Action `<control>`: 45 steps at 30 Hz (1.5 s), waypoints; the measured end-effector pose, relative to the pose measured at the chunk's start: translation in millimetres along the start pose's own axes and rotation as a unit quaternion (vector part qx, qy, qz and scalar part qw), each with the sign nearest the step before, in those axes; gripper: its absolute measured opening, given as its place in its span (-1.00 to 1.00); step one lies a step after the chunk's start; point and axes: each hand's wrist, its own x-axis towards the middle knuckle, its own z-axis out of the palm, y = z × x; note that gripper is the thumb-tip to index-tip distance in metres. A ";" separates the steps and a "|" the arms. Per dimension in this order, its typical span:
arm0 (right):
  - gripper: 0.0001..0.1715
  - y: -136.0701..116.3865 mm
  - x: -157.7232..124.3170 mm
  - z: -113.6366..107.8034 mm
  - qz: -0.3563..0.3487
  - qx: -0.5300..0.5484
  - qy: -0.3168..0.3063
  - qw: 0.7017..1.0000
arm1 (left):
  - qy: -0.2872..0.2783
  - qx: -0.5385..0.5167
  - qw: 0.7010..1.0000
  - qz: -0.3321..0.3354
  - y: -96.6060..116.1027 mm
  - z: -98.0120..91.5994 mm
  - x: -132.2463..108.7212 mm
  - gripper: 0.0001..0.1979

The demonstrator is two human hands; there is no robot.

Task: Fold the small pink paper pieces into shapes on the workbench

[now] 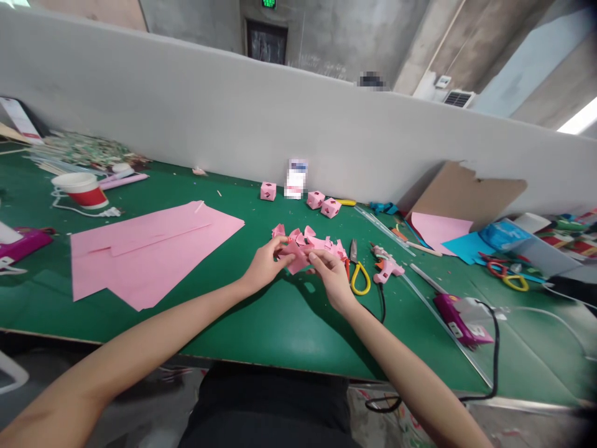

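Observation:
Between my two hands is a small piece of pink paper, raised a little above the green table. My left hand pinches its left side, and my right hand grips the right edge between thumb and fingers. Pink paper scraps lie just behind it, partly covered by my fingers. Right of my right hand are yellow-handled scissors and a pink glue gun with a black cord. Three folded pink paper boxes with dark cut-outs stand farther back, one being the left box.
Large pink sheets cover the table's left part, near a red-and-white paper cup. A purple power strip with cables sits at right, beyond clear glue sticks. Cardboard and blue paper lean by the grey partition.

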 end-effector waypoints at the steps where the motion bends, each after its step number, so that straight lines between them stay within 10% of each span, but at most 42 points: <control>1: -0.61 0.1 1.2 -1.3 0.021 0.025 0.004 0.999 | -0.001 -0.015 1.000 -0.002 -0.1 0.5 0.2 -0.64; 7: -0.61 0.9 6.0 -7.5 0.187 0.182 -0.013 0.965 | -0.024 -0.181 0.981 -0.069 9.4 3.4 -0.7 -0.54; 28: -0.59 5.8 -4.5 -0.8 0.127 0.077 -0.151 0.977 | -0.079 -0.147 0.985 -0.052 0.6 6.6 -0.2 -0.60; 45: -0.61 3.5 4.5 -9.1 0.086 0.059 -0.017 0.994 | -0.124 -0.161 0.979 0.008 12.8 -4.6 -5.8 -0.58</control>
